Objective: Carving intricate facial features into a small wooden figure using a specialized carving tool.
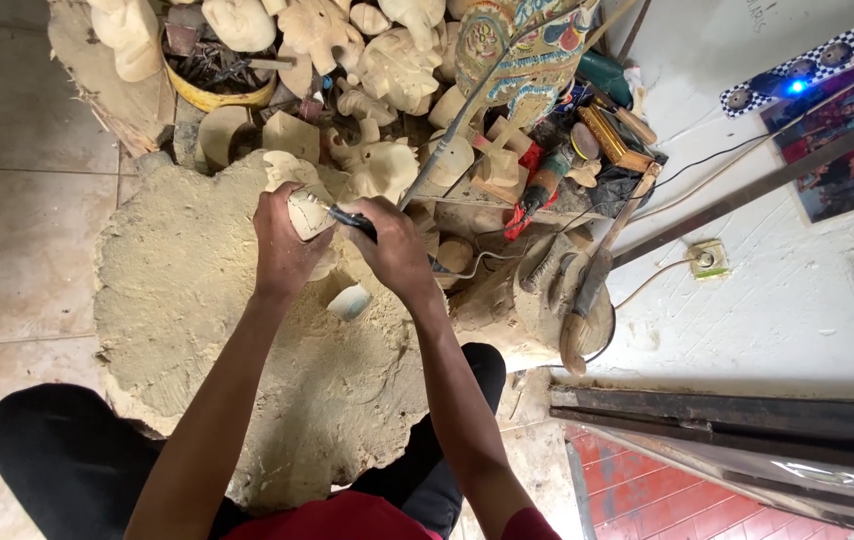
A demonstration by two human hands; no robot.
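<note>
Left hand (pixel 287 245) clenched round pale carving (pixel 307 213), carving poking out above fingers; right hand (pixel 394 250) grips black tool (pixel 352 221), tip touching carving.

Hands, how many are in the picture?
2. The left hand grips a pale wooden carving; the right hand holds a dark-handled tool against it. None seem hidden.

The left hand (pixel 287 245) grips a pale wooden carving (pixel 307 213) while the right hand (pixel 397 250) presses a dark-handled tool (pixel 352 221) against it above the dusty surface (pixel 197 300).
</note>
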